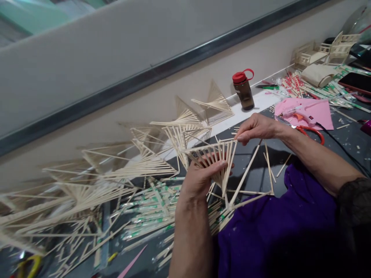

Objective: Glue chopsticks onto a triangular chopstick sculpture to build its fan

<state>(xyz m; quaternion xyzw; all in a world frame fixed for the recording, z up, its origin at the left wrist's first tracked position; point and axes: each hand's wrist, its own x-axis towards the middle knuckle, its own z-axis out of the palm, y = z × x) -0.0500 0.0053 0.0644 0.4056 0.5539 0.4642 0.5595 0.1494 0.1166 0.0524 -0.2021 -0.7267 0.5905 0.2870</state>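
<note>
My left hand (pixel 199 179) is wrapped round a fan-shaped frame of thin wooden sticks (pixel 224 170), its thumb lying across the ribs. The ribs run close together down to a narrow point at the bottom. At the upper right corner of this frame, my right hand (pixel 255 129) pinches the end of a stick along the top edge; the fingertips partly hide it. Below and right of the fan, longer sticks (pixel 246 173) form open triangles that reach over the purple cloth (pixel 269 227) on my lap.
More twisted stick frames (pixel 145 166) line the wall on the left. Wrapped chopsticks (pixel 153 204) lie beneath them. A brown bottle with a red lid (pixel 245 92) stands behind my hands. To the right are a pink glue gun (pixel 301 116), red-handled scissors (pixel 313 133) and a phone (pixel 355 83).
</note>
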